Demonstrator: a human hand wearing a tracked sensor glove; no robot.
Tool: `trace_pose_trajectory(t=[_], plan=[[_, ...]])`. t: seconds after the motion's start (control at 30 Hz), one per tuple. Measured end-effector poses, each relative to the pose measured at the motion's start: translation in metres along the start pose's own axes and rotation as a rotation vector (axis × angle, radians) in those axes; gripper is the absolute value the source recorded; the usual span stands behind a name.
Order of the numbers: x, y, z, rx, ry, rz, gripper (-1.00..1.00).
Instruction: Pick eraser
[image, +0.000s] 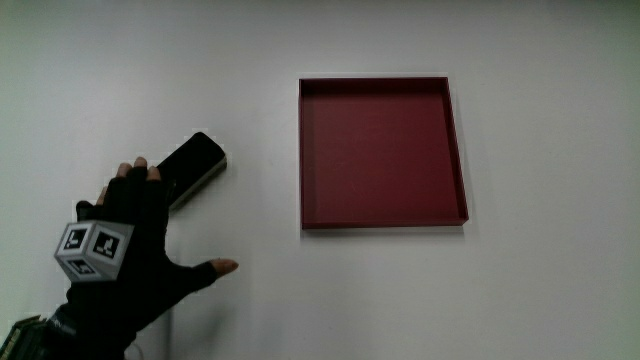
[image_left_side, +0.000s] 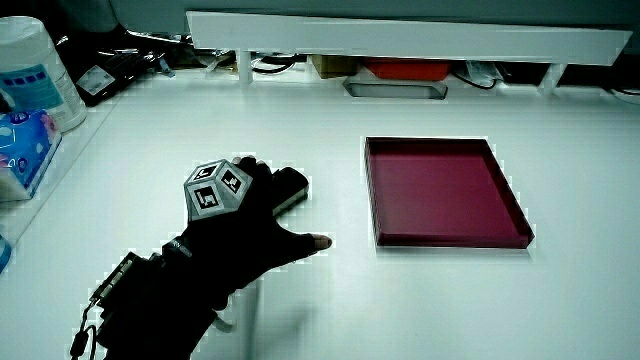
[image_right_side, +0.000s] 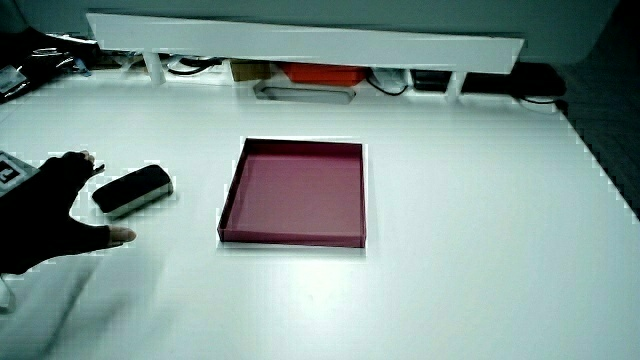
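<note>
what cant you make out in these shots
- Eraser: in the main view the hand covers its near end; in a side view most of it is hidden by the hand.
- Contact: no view shows whether the fingertips touch the eraser.
- Hand: cut off by the picture's edge in a side view.
- Tray: nothing hidden.

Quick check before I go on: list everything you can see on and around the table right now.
Eraser: 1, black with a pale side, on the table beside the tray, partly under the fingers.
Tray: 1, dark red, square, nothing in it, on the table.
Partition: 1, white, low, at the table's edge; clutter under it.
Tissue packs: pale blue, at the table's edge.
Hand: 1, black glove with patterned cube, fingers spread over the eraser's near end, not gripping.
</note>
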Motion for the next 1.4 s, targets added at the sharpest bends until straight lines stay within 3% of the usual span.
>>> trace_pose_trajectory(t=[0.03, 0.1, 0.13, 0.17, 0.23, 0.27, 0.37, 0.4, 0.43, 0.47, 0.5, 0.57, 0.6, 0.67, 0.73, 0.9, 1.27, 1.4], plan=[[-0.005, 0.004, -0.001, 0.022, 0.042, 0.015, 0.00], [-0.008, 0.011, 0.003, 0.005, -0.006, 0.045, 0.00], [-0.012, 0.016, 0.001, -0.010, 0.008, 0.034, 0.00], [-0.003, 0.017, 0.010, -0.012, -0.082, 0.115, 0.00], [-0.016, 0.030, 0.007, -0.022, -0.007, 0.049, 0.00], [-0.019, 0.034, 0.007, -0.018, -0.014, 0.083, 0.00], [-0.024, 0.048, 0.010, -0.040, -0.017, 0.075, 0.00], [-0.028, 0.053, 0.009, -0.043, -0.043, 0.094, 0.00], [-0.016, 0.052, 0.019, -0.035, -0.078, 0.155, 0.00], [-0.029, 0.061, 0.012, -0.050, -0.030, 0.098, 0.00], [-0.027, 0.064, 0.015, -0.055, -0.053, 0.100, 0.00], [-0.037, 0.076, 0.010, -0.084, -0.066, 0.119, 0.00], [-0.024, 0.074, 0.022, -0.053, -0.060, 0.179, 0.00], [-0.040, 0.088, 0.013, -0.084, -0.071, 0.155, 0.00], [-0.045, 0.098, 0.013, -0.084, -0.052, 0.173, 0.00], [-0.056, 0.116, 0.012, -0.113, -0.084, 0.216, 0.00], [-0.070, 0.140, 0.003, -0.161, -0.083, 0.289, 0.00], [-0.066, 0.139, 0.005, -0.169, -0.080, 0.284, 0.00]])
